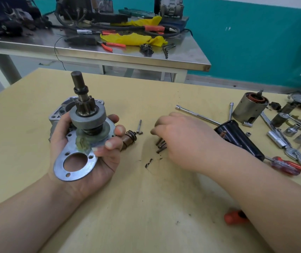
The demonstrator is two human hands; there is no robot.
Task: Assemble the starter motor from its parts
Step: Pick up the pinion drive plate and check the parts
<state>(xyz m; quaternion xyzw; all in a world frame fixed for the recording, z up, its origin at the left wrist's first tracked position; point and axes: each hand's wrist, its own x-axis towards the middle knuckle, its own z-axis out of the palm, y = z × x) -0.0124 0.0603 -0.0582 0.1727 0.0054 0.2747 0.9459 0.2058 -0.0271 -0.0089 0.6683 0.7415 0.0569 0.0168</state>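
Note:
My left hand [98, 157] holds a flat metal plate [76, 167] palm up, with the pinion drive and its shaft [85, 110] standing upright on it. A grey aluminium housing [62, 111] lies on the table behind that hand. My right hand [180, 141] hovers palm down over several small dark bolts [161, 144], fingers curled towards them; whether it grips one is hidden. A brown plunger with a spring [129, 138] and a long screw [139, 126] lie between the hands. The armature in its steel casing [249, 107] stands at the right.
A black solenoid body [237, 137], a long socket extension [197, 114], sockets, wrenches and a red-handled screwdriver [285, 166] crowd the right side. An orange handle [234, 217] lies under my right forearm. A steel bench [109, 53] with cables and pliers stands behind.

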